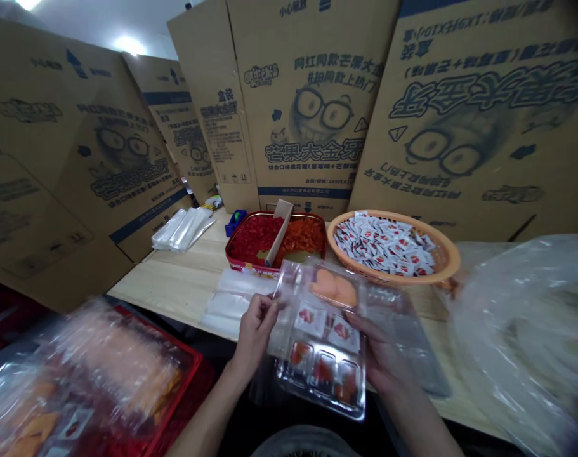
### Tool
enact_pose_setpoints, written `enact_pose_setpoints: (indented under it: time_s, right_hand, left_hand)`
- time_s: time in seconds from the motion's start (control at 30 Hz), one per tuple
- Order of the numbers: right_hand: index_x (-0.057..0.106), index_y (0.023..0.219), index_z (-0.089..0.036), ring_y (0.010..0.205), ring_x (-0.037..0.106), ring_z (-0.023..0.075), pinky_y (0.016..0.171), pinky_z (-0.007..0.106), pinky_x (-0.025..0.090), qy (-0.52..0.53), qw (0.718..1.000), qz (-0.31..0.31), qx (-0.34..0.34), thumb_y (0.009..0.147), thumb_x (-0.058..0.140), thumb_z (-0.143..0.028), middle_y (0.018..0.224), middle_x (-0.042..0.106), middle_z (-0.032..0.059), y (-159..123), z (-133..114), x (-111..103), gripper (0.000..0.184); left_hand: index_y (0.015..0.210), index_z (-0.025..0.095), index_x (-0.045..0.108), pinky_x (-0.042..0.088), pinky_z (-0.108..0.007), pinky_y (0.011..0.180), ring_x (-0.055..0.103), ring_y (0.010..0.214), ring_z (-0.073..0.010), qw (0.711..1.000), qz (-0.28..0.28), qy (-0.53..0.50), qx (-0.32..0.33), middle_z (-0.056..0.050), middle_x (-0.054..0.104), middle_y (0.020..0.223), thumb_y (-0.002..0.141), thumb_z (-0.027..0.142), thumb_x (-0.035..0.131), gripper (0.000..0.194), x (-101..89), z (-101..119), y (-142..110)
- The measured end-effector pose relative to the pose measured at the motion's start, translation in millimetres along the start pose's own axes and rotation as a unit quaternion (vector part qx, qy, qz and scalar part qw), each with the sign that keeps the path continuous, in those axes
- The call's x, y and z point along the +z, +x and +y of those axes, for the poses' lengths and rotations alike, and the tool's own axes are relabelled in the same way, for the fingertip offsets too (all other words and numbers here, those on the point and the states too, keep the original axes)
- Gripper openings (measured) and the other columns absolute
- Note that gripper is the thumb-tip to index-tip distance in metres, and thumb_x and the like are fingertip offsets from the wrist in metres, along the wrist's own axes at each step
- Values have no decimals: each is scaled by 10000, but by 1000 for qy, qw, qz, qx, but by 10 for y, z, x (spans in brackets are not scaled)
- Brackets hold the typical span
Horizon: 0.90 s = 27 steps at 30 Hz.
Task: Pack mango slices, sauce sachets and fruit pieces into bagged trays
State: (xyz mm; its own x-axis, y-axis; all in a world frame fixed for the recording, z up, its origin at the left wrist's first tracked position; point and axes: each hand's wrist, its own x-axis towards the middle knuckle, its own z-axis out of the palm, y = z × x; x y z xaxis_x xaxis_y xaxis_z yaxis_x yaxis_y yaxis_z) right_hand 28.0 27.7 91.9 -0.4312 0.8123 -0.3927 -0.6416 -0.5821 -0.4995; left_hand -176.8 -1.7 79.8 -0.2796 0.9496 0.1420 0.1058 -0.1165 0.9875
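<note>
- Plastic tray, head view: held up tilted over the bench's front edge, a clear bag about its upper part; how far it sits inside cannot be told.
- Left hand: thumb and fingers pinching the clear bag at the tray's left side.
- Right hand: gripping the tray's right side, thumb on top.
- Tray contents: orange piece uppermost, two sachets side by side mid-tray, red-orange pieces in three lower compartments.
- Bench, back edge, left to right: bag stack near left corner, blue tape dispenser, red tin with divider, orange basket of sachets.
- Beyond bench's left end: red crate, blurred packs above.
</note>
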Motion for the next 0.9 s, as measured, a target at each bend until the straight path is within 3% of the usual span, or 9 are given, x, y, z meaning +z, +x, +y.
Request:
enact_pose_setpoints:
  time_s: [0.1, 0.23, 0.3, 0.37, 0.43, 0.5, 0.57, 0.7, 0.9]
  right_hand:
    - [672, 809, -178, 786, 668, 223, 808, 382, 512, -3, 1000, -13, 9, 627, 689, -153, 801, 716, 30, 56, 39, 40, 185]
    - [680, 840, -175, 779, 668, 223, 813, 385, 503, -29, 998, -46, 18, 641, 684, -173, 802, 716, 36, 40, 36, 34, 199]
    - [682, 853, -168, 760, 670, 220, 810, 382, 502, -42, 998, -48, 23, 652, 684, -168, 808, 716, 44, 11, 34, 19, 201]
    - [682, 848, -166, 722, 672, 207, 786, 364, 510, -44, 998, -35, 26, 660, 682, -151, 799, 716, 41, -11, 37, -2, 189]
    - [680, 839, -158, 699, 672, 202, 762, 353, 518, -42, 998, -26, 37, 661, 682, -141, 794, 716, 43, -26, 41, -25, 179]
    - [678, 836, -148, 702, 672, 205, 748, 348, 524, -40, 998, -25, 44, 659, 684, -136, 800, 715, 51, -40, 40, -49, 177]
    - [675, 836, -146, 722, 672, 208, 744, 344, 528, -35, 998, -23, 46, 652, 687, -124, 829, 714, 56, -66, 27, -72, 186]
    - [677, 798, -157, 692, 671, 198, 699, 320, 547, -24, 999, 14, 32, 620, 702, -101, 814, 715, 44, -131, -43, -126, 188]
    - [662, 760, -212, 622, 657, 152, 574, 242, 559, 40, 984, 125, -120, 609, 671, -66, 731, 709, -24, -53, -268, -183, 210]
  left_hand:
    - [727, 188, 507, 337, -216, 596, 461, 623, -112, 994, -9, -89, -55, 24, 509, 666, 761, 357, 600, 195, 106, -26, -125]
    - [692, 185, 496, 335, -194, 550, 433, 561, -83, 971, -19, -208, -114, 47, 497, 629, 703, 332, 671, 229, 157, -16, -236]
    - [756, 193, 533, 378, -212, 586, 502, 591, -102, 934, -45, -305, -182, 34, 551, 659, 720, 382, 644, 222, 162, -2, -261]
    - [872, 186, 572, 424, -269, 652, 579, 670, -159, 874, -109, -389, -272, -14, 618, 723, 766, 509, 535, 342, 165, -5, -267]
    - [945, 145, 591, 441, -338, 713, 616, 760, -225, 817, -182, -422, -347, -77, 656, 775, 778, 622, 409, 538, 168, -41, -265]
    - [938, 114, 610, 441, -369, 744, 625, 802, -257, 795, -224, -410, -387, -111, 671, 787, 758, 661, 392, 616, 169, -105, -260]
    - [892, 111, 631, 444, -367, 744, 631, 779, -251, 832, -206, -351, -376, -111, 677, 765, 735, 634, 472, 569, 156, -175, -246]
    - [725, 155, 628, 436, -261, 698, 610, 661, -144, 934, -89, -227, -260, -23, 663, 674, 646, 408, 709, 278, 71, -233, -173]
    - [732, 134, 628, 439, -278, 691, 619, 674, -162, 972, -68, -128, -183, -59, 680, 703, 711, 413, 647, 281, -55, -145, -120]
